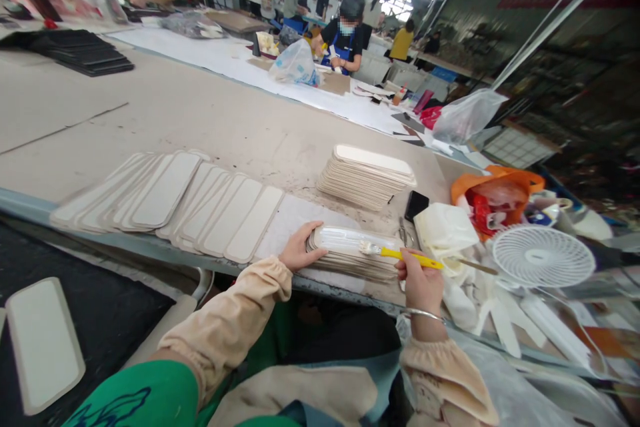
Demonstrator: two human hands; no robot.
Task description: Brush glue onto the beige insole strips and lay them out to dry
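Note:
My right hand (421,280) is closed around the yellow handle of a paintbrush (410,257). The brush's bristles touch the top of a stack of pale, round-cornered panels (355,260) near the table's front edge. White wet streaks, like glue, lie across the top panel. At the stack's left end, my left hand (303,248) grips it between thumb and fingers. To the left, several similar panels (165,190) overlap in a fanned row. Behind the worked stack stands a second, neat stack of panels (367,177).
On the right are a white square container (445,230), a black phone (416,205), a white fan (543,255), white gloves (497,320) and an orange bag (495,183). Dark sheets (75,50) lie far left. A co-worker (345,40) is across the table. One panel (45,343) rests lower left.

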